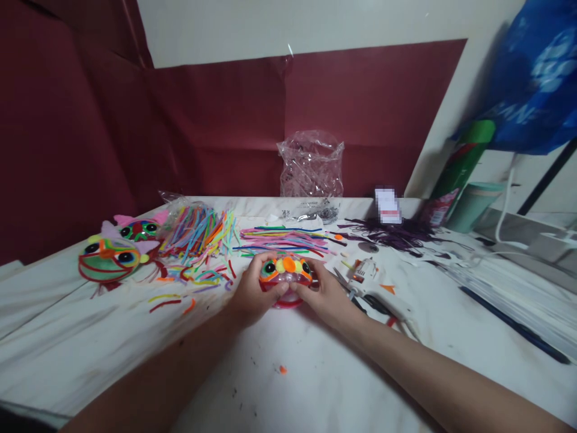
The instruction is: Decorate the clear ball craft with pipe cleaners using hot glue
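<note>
Between both hands is a small craft animal head [288,266] with black round eyes, a row of orange and yellow pieces across its brow, and a red rim below. My left hand [260,287] grips its left side, fingers wrapped behind and thumb on the front. On the other side my right hand [319,291] holds it the same way, and the two thumb tips nearly meet at its middle. The thumbs and palms cover part of its lower face. Just behind it lies a row of coloured pipe cleaners [283,239].
Two finished-looking animal heads, one green and yellow [108,258], one pink-eared [139,228], stand at left. A bag of pipe cleaners [193,231] and loose clippings lie near them. Scissors [351,288], a glue gun [392,310] and purple strips [396,233] are at right.
</note>
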